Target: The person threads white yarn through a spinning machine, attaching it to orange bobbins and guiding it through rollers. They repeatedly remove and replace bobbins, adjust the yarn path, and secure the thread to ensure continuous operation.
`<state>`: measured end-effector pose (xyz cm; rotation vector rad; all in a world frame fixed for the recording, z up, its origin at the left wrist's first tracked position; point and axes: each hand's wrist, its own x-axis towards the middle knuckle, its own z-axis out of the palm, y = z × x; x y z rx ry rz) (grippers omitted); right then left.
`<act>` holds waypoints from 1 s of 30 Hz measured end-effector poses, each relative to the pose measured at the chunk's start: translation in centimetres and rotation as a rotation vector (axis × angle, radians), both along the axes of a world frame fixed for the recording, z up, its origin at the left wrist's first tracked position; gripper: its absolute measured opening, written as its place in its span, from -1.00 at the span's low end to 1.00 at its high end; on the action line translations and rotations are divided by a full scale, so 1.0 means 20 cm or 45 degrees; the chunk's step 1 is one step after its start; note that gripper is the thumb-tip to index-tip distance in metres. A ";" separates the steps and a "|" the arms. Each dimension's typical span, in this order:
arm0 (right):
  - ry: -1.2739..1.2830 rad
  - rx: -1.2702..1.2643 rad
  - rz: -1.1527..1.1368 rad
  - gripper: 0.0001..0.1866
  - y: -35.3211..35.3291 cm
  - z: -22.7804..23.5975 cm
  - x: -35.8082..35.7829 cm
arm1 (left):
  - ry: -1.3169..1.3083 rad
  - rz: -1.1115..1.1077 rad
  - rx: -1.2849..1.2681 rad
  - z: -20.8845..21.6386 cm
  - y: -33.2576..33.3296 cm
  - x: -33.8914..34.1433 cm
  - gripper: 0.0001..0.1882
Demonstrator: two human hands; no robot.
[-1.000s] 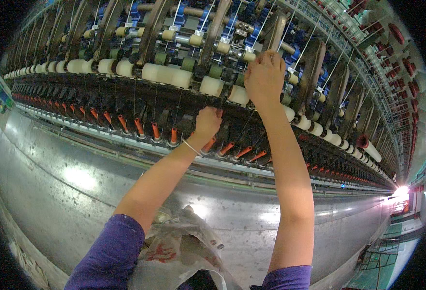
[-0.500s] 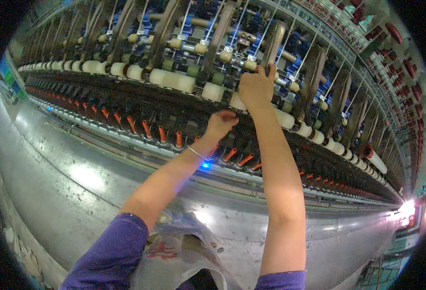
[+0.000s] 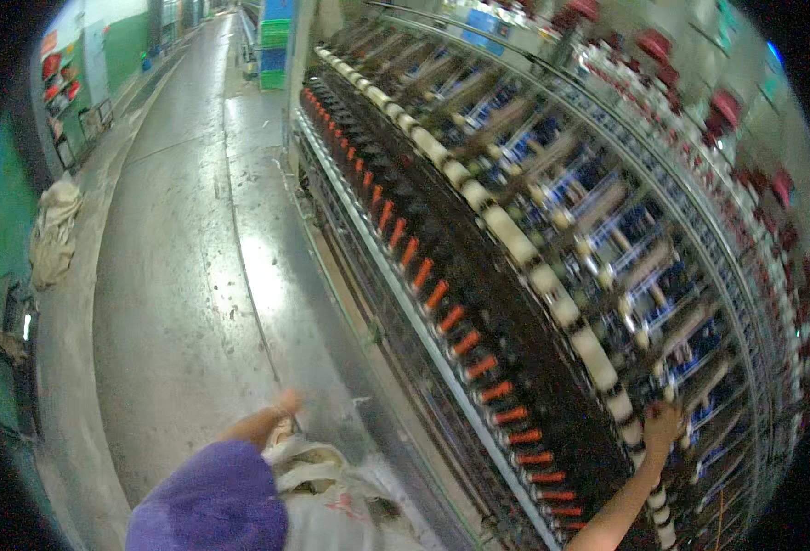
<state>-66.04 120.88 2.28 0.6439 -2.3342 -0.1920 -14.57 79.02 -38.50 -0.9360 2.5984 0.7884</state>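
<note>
My right hand (image 3: 660,427) reaches up the spinning frame, against the drafting rollers beside the row of white rollers (image 3: 592,358). Motion blur smears its fingers, and whether they grip anything cannot be made out. Low in the view, my left hand (image 3: 285,404) is over the floor, just above the mouth of a whitish plastic bag (image 3: 331,510) hanging at my waist. Its fingers are smeared too. Along the machine's lower rail stands a row of orange-red bobbin tubes (image 3: 437,296) on spindles.
The machine (image 3: 391,266) slants from far centre to near right, with dark red bobbins (image 3: 722,110) overhead. To its left runs a shiny grey aisle floor (image 3: 184,275). A pale cloth sack (image 3: 57,230) leans at the left wall; green and blue crates (image 3: 274,46) stand at the machine's far end.
The view has swung left along the aisle. My left hand has left the spindle area for the bag at my waist. My right hand stays up at the rollers, now at the lower right.
</note>
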 end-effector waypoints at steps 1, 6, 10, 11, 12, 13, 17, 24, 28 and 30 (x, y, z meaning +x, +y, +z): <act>-0.192 -0.013 -0.240 -0.78 -0.03 0.00 0.03 | -0.202 0.543 -0.018 -0.09 -0.16 0.39 -0.70; -0.065 -1.276 0.117 -0.67 -0.73 0.10 0.37 | -0.544 1.691 -0.127 -0.27 -0.81 1.49 -0.67; -0.451 -0.948 0.823 -0.70 -1.93 0.08 0.81 | -0.326 1.472 -0.063 -0.35 -1.27 1.35 -0.67; -0.647 -0.821 1.037 -0.65 -2.22 0.08 0.92 | -0.302 1.435 -0.055 -0.33 -1.37 1.29 -0.67; -0.641 -0.656 1.085 -0.53 -2.49 0.07 1.01 | -0.274 1.401 -0.060 -0.30 -1.46 1.22 -0.67; -0.521 -0.361 1.224 -0.34 -2.74 0.10 1.08 | -0.249 1.374 -0.061 -0.25 -1.56 1.13 -0.67; -0.627 -0.186 1.247 -0.17 -3.63 0.27 1.09 | 0.457 0.676 0.086 0.14 -1.93 0.45 -0.65; -0.279 -1.195 1.499 -0.16 -5.24 1.12 0.37 | 0.937 0.418 0.013 1.15 -2.75 -0.38 -0.71; -0.114 -1.467 1.392 -0.35 -5.60 1.79 0.17 | 1.070 0.403 -0.126 1.60 -3.15 -0.48 -0.70; -0.441 -1.115 1.266 -0.53 -5.61 1.97 0.19 | 1.118 0.328 -0.248 1.80 -3.35 -0.55 -0.69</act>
